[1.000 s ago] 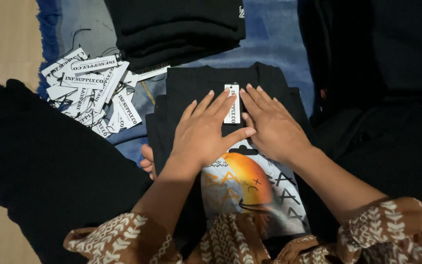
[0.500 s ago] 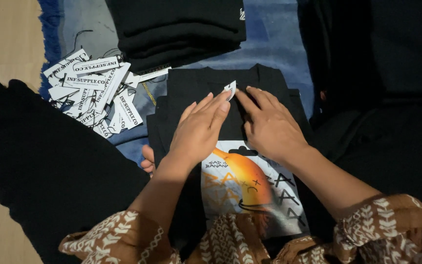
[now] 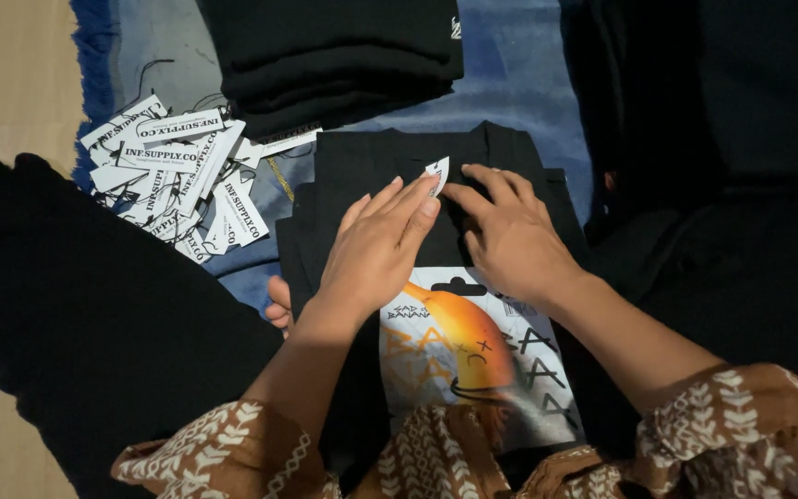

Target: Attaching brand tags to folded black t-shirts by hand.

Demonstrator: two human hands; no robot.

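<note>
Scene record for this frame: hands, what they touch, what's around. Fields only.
left hand: flat on the folded black shirt, fingertips at a small white tag
right hand: on the shirt, fingers next to the tag
shirt: black, printed panel with orange shape toward the person
tag pile: white tags, left of shirt
stack: folded black garments, beyond shirt
surface: blue cloth

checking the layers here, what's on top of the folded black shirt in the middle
Both hands lie on the folded black shirt: left hand, right hand, with a small white tag at their fingertips. Whatever is under the palms is hidden.
</note>
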